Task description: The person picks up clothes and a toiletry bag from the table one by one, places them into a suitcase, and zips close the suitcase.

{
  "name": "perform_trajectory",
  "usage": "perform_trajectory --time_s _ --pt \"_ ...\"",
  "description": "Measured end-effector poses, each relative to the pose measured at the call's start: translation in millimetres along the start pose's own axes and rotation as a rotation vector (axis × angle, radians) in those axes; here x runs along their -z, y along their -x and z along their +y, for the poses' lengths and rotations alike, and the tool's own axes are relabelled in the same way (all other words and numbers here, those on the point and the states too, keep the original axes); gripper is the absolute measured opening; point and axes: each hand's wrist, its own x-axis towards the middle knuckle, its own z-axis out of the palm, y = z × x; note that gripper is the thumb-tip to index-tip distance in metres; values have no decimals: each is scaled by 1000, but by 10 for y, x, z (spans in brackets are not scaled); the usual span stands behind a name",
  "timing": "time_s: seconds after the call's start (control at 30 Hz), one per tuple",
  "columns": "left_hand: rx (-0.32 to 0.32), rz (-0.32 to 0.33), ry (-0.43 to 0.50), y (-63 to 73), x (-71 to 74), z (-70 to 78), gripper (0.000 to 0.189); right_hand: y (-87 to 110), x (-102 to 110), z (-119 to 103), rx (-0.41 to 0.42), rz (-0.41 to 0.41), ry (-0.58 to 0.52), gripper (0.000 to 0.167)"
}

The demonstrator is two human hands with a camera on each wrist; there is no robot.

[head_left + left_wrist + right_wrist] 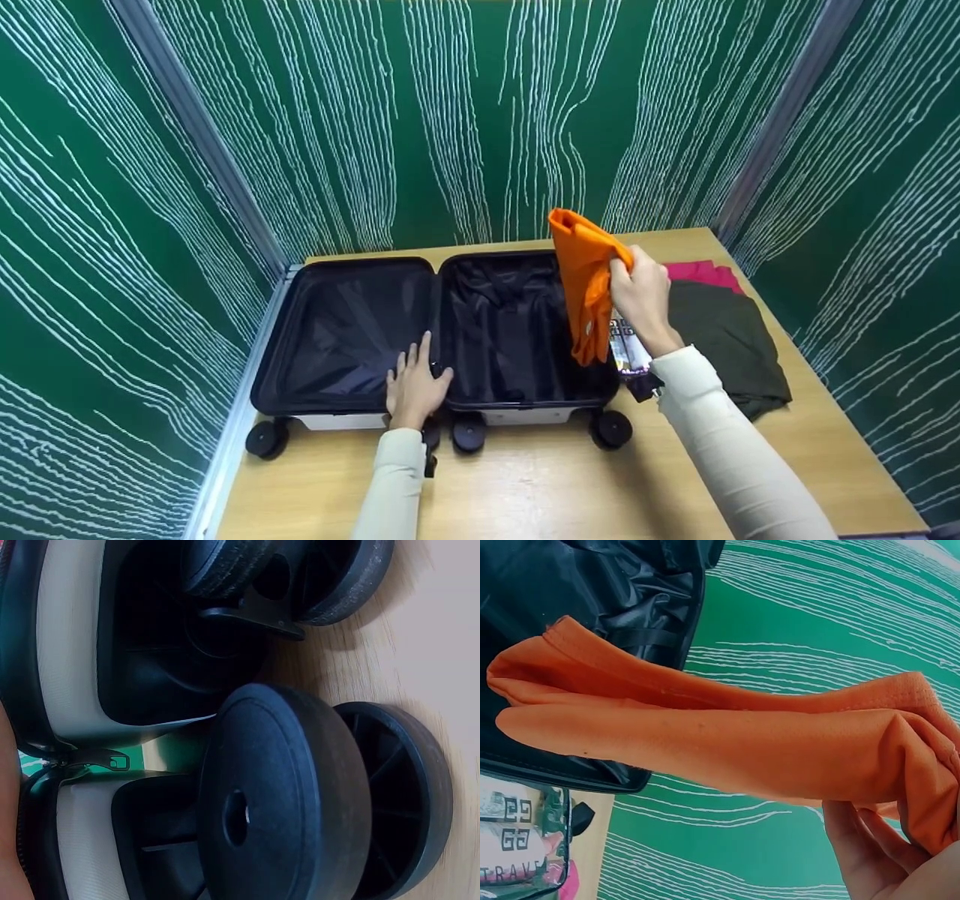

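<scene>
An open suitcase [345, 264] with black lining lies flat, its two halves side by side. My left hand [417, 384] rests with spread fingers at the near edge, where the halves meet. In the left wrist view a zipper pull [101, 758] hangs there, close to the black wheels [281, 795]. My right hand [642, 294] grips a folded orange garment [583, 277] by one end. The cloth hangs over the right edge of the suitcase's right half. In the right wrist view the orange fabric [705, 754] stretches out from my fingers, with its fold facing the camera.
To the right lie a dark green folded garment [724, 345] and a pink one [701, 274]. Between them and the suitcase is a clear travel pouch [514, 840] with printed lettering. Green panels with white wavy lines [450, 112] enclose the wooden table [540, 480].
</scene>
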Motion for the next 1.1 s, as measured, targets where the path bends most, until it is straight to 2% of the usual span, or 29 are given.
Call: perform_trajectory --time_s 0.4,0.63,1.1 --pt "-1 3 -10 1 -7 -3 82 44 -120 138 -16 -16 30 23" --pt "-5 17 22 13 5 6 80 81 -170 205 -9 -11 22 21" --pt "-1 22 6 -4 2 -2 81 131 -270 295 -40 -52 48 21"
